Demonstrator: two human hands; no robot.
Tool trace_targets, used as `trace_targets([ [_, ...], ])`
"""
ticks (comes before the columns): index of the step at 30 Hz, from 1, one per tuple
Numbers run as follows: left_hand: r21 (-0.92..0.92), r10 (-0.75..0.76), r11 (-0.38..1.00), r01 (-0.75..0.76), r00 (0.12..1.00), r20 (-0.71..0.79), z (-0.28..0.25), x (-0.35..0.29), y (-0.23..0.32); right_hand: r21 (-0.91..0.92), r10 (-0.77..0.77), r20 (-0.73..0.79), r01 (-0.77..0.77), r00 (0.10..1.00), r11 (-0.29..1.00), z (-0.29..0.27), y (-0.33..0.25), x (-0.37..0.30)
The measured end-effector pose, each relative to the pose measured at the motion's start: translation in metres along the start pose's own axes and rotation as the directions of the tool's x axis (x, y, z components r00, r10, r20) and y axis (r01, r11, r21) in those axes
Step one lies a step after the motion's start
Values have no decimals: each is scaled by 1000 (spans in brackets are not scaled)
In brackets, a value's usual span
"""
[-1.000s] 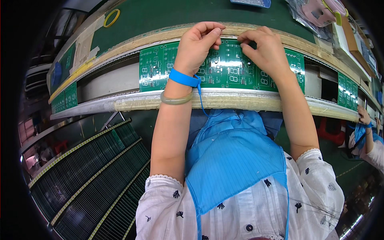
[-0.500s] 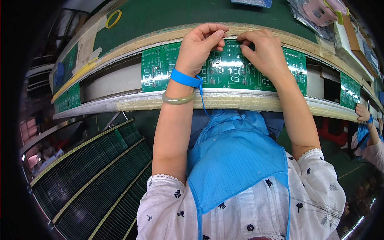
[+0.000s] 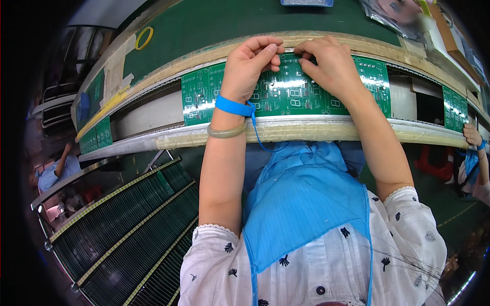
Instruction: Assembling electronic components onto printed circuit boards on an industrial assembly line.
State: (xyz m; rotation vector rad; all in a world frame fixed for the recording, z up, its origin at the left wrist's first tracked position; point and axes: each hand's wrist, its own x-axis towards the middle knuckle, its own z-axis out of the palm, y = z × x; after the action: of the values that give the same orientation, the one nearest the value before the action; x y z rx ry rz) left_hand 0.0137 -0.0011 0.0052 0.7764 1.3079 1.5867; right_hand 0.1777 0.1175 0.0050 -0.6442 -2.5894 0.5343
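A green circuit board (image 3: 292, 104) with printed white digit outlines and small parts lies in the rail line before me. Above its far half is my left hand (image 3: 248, 66), thumb and forefinger pinched together; whatever they hold is too small to make out. A blue wrist strap (image 3: 229, 105) with a cord and a bangle (image 3: 226, 131) circle that wrist. My right hand (image 3: 329, 66) bends over the board's far edge, its fingertips close to the rail. A gap shows between that thumb and forefinger, and I see nothing held there.
More green boards lie along the line at left (image 3: 97, 136) and right (image 3: 454, 109). A yellow ring (image 3: 144, 38) and a blue tray (image 3: 307, 2) rest on the green tabletop (image 3: 229, 20). Slotted racks (image 3: 122, 224) stand at lower left. Co-workers appear at both sides.
Both hands have shifted slightly left over the board, the left one also a little nearer me. The view has turned a bit, and a co-worker now shows at far left.
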Motion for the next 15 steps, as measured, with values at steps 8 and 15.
trace_targets([
  [8, 53, 69, 996, -70, 997, 19, -8, 5, -3, 36, -3, -11, 3, 1000, 999, 1, 1, -1],
  [15, 384, 49, 923, -29, 998, -41, 6, 9, 4, 55, -24, -16, 24, 1000, 998, 0, 6, -1],
])
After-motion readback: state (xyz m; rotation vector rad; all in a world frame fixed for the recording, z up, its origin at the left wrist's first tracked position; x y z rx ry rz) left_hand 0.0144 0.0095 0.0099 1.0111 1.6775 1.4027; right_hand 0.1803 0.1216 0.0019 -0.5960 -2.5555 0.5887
